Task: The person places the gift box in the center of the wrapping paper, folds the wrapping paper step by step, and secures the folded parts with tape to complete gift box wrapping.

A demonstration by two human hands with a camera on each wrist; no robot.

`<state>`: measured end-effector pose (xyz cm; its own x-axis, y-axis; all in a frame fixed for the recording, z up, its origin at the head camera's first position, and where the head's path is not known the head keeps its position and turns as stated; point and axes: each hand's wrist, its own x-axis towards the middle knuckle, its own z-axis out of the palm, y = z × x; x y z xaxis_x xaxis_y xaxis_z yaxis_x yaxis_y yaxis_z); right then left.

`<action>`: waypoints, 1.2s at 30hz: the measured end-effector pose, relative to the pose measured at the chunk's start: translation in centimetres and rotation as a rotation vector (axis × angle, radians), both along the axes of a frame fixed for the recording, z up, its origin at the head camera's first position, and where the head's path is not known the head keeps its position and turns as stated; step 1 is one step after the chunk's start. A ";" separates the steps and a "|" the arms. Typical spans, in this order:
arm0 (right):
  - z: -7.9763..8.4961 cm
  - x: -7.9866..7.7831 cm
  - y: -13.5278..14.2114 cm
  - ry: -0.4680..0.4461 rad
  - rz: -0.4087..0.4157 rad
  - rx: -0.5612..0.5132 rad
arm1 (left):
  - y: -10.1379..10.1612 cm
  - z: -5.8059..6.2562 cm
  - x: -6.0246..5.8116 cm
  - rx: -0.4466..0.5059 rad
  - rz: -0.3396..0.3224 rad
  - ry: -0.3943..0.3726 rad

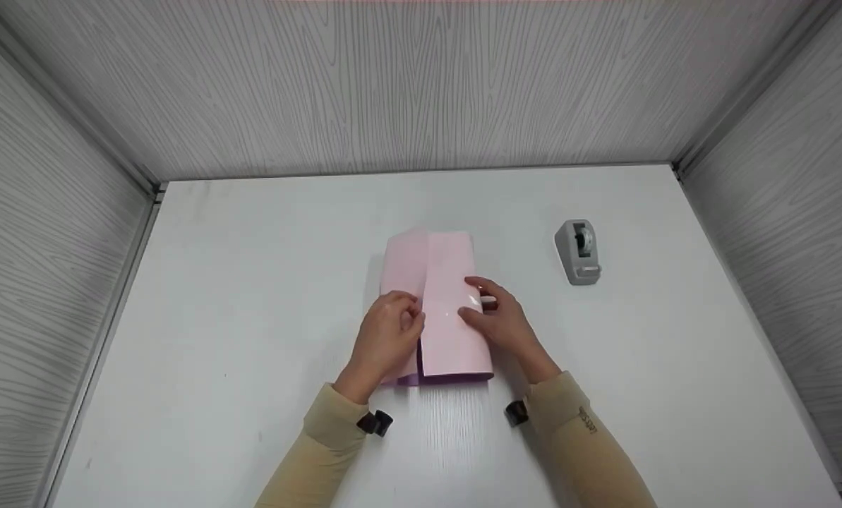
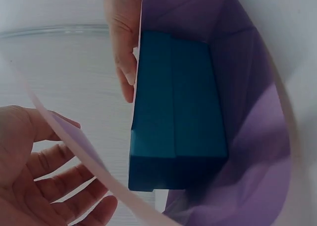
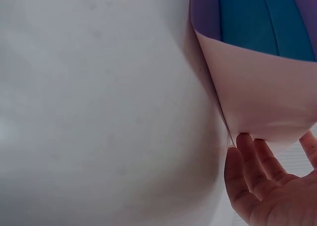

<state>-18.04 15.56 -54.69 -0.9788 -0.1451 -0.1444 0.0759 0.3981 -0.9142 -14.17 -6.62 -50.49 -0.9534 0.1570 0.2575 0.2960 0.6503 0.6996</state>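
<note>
A sheet of wrapping paper (image 1: 450, 346), pink outside and purple inside, stands loosely curved around a blue box (image 2: 173, 102). Its two sides come together along a seam on top. My left hand (image 1: 390, 333) pinches the paper beside this seam, and the left wrist view shows its fingers (image 2: 64, 181) at the edge of a raised flap. At the right side my right hand (image 1: 503, 317) holds the paper, thumb on top and fingers (image 3: 252, 161) against the pink outer face. From the head view the box is hidden; both wrist views see it through the paper's opening.
A grey tape dispenser (image 1: 578, 252) with a roll in it stands on the white table (image 1: 251, 282), to the right of and beyond the paper. Pale wood-grained panels (image 1: 406, 85) enclose the back and both sides of the table.
</note>
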 end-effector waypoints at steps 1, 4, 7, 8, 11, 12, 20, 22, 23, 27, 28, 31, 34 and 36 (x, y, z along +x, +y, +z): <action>0.0 0.0 0.0 0.001 0.001 -0.001 | 0.2 0.0 -0.1 -0.016 -0.001 0.003; 0.0 0.0 -0.1 0.005 -0.001 0.004 | 0.8 -0.2 -0.3 -0.055 0.001 -0.001; 0.0 -0.1 -0.1 0.006 -0.002 0.017 | 1.2 -0.4 -0.4 -0.084 0.001 -0.013; 0.0 -0.1 -0.2 0.005 -0.003 0.020 | 1.2 -0.5 -0.5 -0.092 0.000 -0.015; 0.1 0.0 -0.2 -0.002 -0.006 0.027 | 1.3 -0.7 -0.5 -0.115 -0.008 -0.015; 0.1 0.0 -0.2 -0.004 -0.006 0.028 | 1.3 -0.8 -0.5 -0.126 -0.012 -0.009; 0.1 0.0 -0.2 -0.006 -0.013 0.039 | 0.9 -1.4 -0.6 -0.141 -0.027 -0.001; 0.0 0.0 -0.1 -0.009 -0.015 0.039 | 0.8 -1.5 -0.6 -0.113 -0.010 -0.019; -0.1 0.0 -0.1 -0.010 -0.016 0.038 | 0.7 -1.6 -0.7 -0.098 0.000 -0.023; -0.2 -0.1 -0.1 -0.011 -0.013 0.021 | 0.5 -1.7 -0.7 -0.068 0.069 -0.005; -0.2 -0.1 -0.1 -0.010 -0.013 0.012 | 0.4 -1.8 -0.7 -0.073 0.097 0.002; -0.2 0.0 0.0 -0.004 -0.009 -0.006 | -0.1 -1.9 -0.7 -0.114 0.185 -0.033; -0.1 0.0 -0.1 -0.001 -0.013 -0.002 | -0.6 -2.1 -0.6 -0.121 0.218 -0.172; -0.1 0.1 -0.1 -0.002 -0.015 0.011 | -0.9 -2.2 -0.5 -0.099 0.205 -0.268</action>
